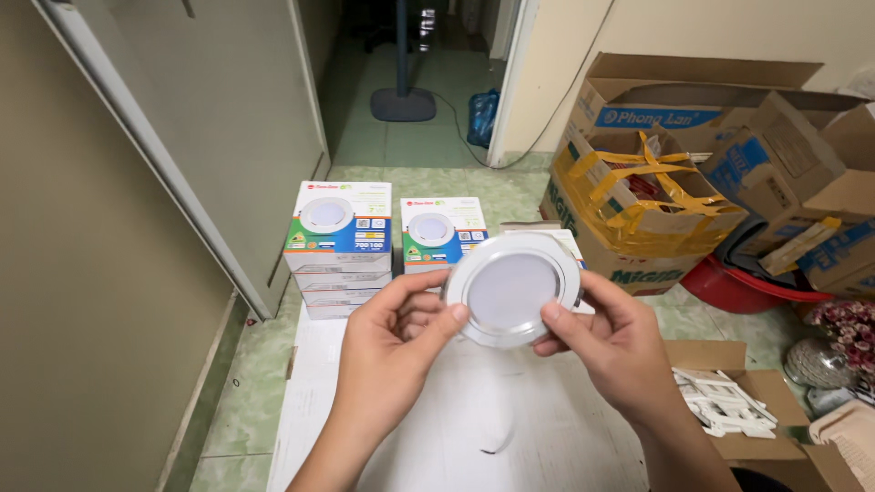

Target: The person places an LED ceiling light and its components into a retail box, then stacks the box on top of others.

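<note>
At the far left stands a tall grey-beige door panel (137,182), reaching down to the pale green tiled floor (246,401); just right of it sits a stack of white retail boxes with blue and green printed fronts (338,246), and beside that a second, lower white box of the same kind (440,235). In front of the stacks lies a white sheet of paper or board (474,410); above it the left hand (392,351) grips the left rim of a round white recessed ceiling light with a frosted face (513,287), thumb on the front edge and fingers curled behind; the right hand (620,351) clasps the opposite rim in the same way, so the lamp is held in the air between both hands, face tilted towards the camera. Further right rests a large open brown cardboard carton bound with yellow tape (638,200); below it, near the right forearm, a small open box of white plastic pieces (725,405).
</note>
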